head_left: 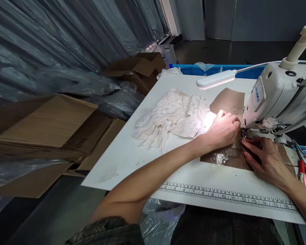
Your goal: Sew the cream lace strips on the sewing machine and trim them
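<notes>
My left hand rests by the needle of a white sewing machine, fingers curled and pinched on the edge of a white lace fabric that spreads out to the left. My right hand lies flat with fingers stretched out on a brown taped patch of the table, just in front of the presser foot. A small white lamp on a flexible neck lights the left hand brightly.
The white table has a printed ruler along its front edge. Red-handled pliers and scissors lie at the right. Cardboard boxes and plastic sheeting stand to the left, with another open box behind.
</notes>
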Demonstrator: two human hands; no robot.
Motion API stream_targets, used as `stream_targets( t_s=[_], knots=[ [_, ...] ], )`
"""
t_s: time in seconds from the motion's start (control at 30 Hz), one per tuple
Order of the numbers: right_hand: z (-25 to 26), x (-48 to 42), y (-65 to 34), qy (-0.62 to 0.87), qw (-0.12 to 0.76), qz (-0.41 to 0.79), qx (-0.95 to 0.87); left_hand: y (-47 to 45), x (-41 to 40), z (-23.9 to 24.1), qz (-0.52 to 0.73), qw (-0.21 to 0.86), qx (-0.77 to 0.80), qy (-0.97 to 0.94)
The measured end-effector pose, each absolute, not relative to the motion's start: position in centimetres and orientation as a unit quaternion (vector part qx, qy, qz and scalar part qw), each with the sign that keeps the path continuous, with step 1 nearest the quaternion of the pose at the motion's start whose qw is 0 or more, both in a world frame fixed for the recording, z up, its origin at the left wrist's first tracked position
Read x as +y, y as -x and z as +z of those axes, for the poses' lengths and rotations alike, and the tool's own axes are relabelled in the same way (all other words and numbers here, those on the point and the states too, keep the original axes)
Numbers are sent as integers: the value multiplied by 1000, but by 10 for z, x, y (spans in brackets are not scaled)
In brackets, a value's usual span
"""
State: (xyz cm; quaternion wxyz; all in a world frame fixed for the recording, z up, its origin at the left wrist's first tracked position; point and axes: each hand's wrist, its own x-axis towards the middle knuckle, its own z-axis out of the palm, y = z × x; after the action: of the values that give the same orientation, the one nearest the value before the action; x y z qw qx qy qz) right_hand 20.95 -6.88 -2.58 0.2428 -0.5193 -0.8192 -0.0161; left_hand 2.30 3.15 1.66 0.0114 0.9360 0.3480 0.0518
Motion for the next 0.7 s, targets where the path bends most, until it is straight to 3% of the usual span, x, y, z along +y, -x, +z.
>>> stream_targets(
  t_s=[0.17, 0.53, 0.7],
  knots=[
    [-20, -72, -216, 567, 312, 92, -756, -18, 22, 10, 26, -10, 323, -946],
    [-19, -78, -219, 570, 300, 41, -764, -17, 58, -13, 66, 28, 309, -948],
    [-18, -73, -221, 561, 287, 15, -776, -17, 51, -13, 145, -48, 341, -928]
  ],
)
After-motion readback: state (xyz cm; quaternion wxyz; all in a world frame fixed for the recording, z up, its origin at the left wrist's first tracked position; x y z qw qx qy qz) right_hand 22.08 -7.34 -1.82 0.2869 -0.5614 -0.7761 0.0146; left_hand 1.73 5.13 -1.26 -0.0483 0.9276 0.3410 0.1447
